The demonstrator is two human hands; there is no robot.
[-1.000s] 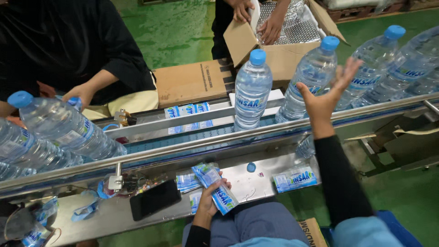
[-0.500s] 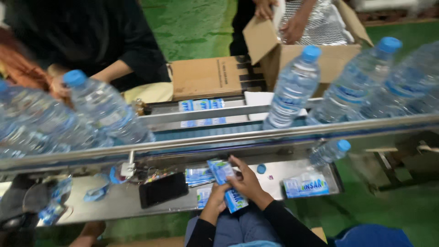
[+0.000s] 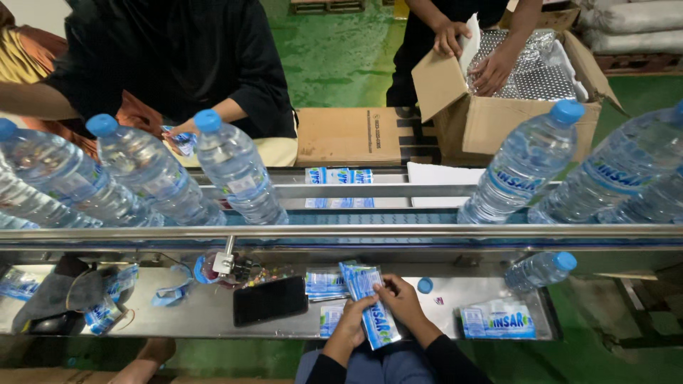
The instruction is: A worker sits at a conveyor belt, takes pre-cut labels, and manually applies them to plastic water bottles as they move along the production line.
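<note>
Below the conveyor rail, both hands had come together over a stack of blue-and-white label sleeves (image 3: 373, 313); a second earlier the right hand (image 3: 405, 304) was raised toward a passing bottle, and it had since dropped back to the stack, so the work had turned from the line to the labels. The left hand (image 3: 352, 323) gripped the stack from beneath, fingers closed, while the right fingers (image 3: 388, 290) pinched its upper edge. Just left of the hands lay a dark phone (image 3: 270, 300) on the steel bench (image 3: 206, 313); beyond them, water bottles (image 3: 238, 171) stood on the conveyor.
</note>
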